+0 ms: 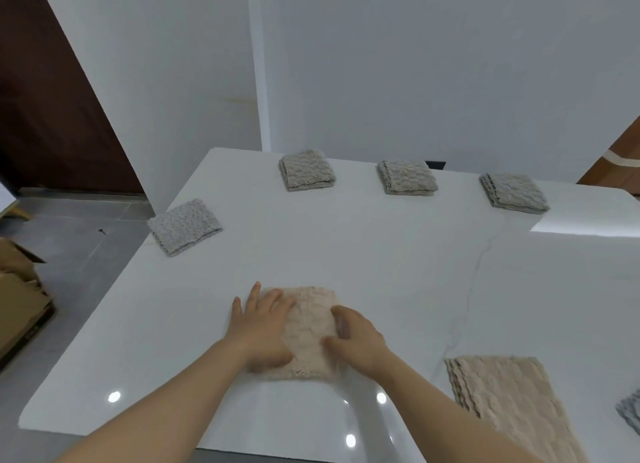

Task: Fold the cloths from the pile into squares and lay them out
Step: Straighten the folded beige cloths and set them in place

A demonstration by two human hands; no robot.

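Beige cloth [308, 334], both hands flat on it

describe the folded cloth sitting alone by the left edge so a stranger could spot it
On the white table, three folded cloths line the far edge. The light grey folded cloth lies apart from them, nearer, at the left edge. It is paler, speckled, and turned at an angle.
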